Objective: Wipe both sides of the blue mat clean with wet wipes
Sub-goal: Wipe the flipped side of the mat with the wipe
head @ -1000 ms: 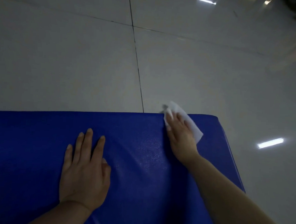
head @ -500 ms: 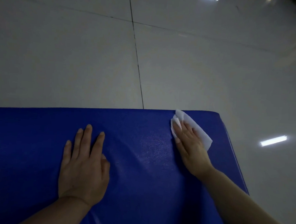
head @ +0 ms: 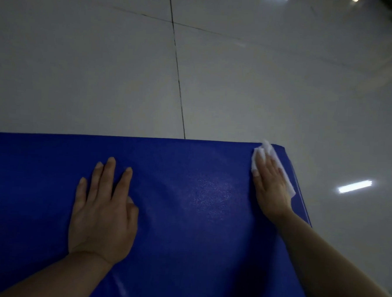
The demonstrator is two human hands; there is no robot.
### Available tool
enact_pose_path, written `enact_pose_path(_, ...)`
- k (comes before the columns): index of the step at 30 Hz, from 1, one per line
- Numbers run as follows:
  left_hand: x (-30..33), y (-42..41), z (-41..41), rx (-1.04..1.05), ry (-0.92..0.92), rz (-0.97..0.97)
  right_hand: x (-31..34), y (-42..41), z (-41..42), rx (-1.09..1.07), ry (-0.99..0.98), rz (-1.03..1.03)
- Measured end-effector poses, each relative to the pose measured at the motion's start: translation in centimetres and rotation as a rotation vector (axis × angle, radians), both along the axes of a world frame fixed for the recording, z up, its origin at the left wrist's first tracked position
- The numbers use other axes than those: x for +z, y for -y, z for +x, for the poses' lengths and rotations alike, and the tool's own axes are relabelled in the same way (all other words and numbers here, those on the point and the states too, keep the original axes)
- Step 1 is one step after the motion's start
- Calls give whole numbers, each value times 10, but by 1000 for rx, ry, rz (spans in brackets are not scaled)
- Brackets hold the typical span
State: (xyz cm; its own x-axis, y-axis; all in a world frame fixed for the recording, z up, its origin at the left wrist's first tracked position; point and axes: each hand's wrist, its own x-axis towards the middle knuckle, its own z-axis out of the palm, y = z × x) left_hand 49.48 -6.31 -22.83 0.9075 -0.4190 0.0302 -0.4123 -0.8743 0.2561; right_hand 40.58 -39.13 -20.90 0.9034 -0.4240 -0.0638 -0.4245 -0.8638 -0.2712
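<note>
A thick blue mat [head: 186, 227] fills the lower part of the view, its far edge running across the middle and its far right corner rounded. My right hand [head: 270, 188] lies flat with straight fingers on a white wet wipe [head: 287, 180], pressing it onto the mat at that far right corner. The wipe sticks out past the fingertips and along the hand's right side. Flat on the mat left of centre rests my left hand [head: 102, 208], fingers spread and straight, holding nothing. A damp sheen shows on the mat between the hands.
Glossy pale floor tiles [head: 250, 87] with dark grout lines stretch beyond the mat and to its right. Ceiling lights reflect in the floor at the right and top. A dark object sits at the top right corner.
My right hand slid the wipe to the right along the mat's far edge, reaching the far right corner. My left hand stayed flat in place.
</note>
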Motion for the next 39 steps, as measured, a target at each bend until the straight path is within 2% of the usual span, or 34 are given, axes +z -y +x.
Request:
enact_pose_path(3, -2, -1, 0, -4, 3, -3, 0, 30, 9, -363, -58, -24)
enact_pose_path(5, -3, -1, 0, -6, 12, -10, -1, 26, 19, -460, -92, -43)
enact_pose_path(6, -3, -1, 0, -6, 14, -14, -1, 18, 20, -433, -95, -56)
enact_pose_path(10, -2, 0, 0, 1, 5, -21, -2, -14, -23, 4, -3, 32)
enact_pose_path(11, -2, 0, 0, 0, 3, -20, -1, -9, -36, 45, 24, 10)
enact_pose_path(13, -3, 0, 0, 1, 1, -18, 0, 10, -49, -97, 60, -29)
enact_pose_path(15, -3, 0, 0, -2, 4, -15, 2, 25, -46, -369, -15, 41)
enact_pose_path(16, -4, 0, 0, -4, 3, -15, 1, 25, -42, -426, -58, 43)
enact_pose_path(17, -4, -1, 0, -4, 1, -15, 2, 16, -37, -405, -77, -1)
enact_pose_path(19, -4, -1, 0, -5, -3, -20, 1, -14, -33, -224, -1, -33)
enact_pose_path(22, -3, -1, 0, -1, -2, -20, -4, -59, -50, 88, 22, 102)
enact_pose_path(24, -1, 0, 0, -1, -6, -22, -4, -56, -63, 187, 46, 51)
enact_pose_path(26, -1, 0, 1, -4, -7, -17, -5, -29, -69, 39, 97, -56)
enact_pose_path(29, -2, -1, 1, -9, -2, -4, -3, -2, -65, -337, 10, 0)
enact_pose_path(31, -2, -1, 0, -3, -2, -10, -2, -21, -59, -293, 39, -37)
enact_pose_path(33, -2, -1, 1, -6, -8, -16, -5, -57, -65, -71, 85, -35)
enact_pose_path(36, -2, -1, 2, -11, -5, -3, -7, -86, -93, 168, -19, 93)
enact_pose_path(38, -2, -1, 2, -14, -4, 0, -7, -66, -108, 141, 13, 13)
enact_pose_path(39, -2, -1, 3, -13, -3, 0, -8, -52, -112, 33, 33, -35)
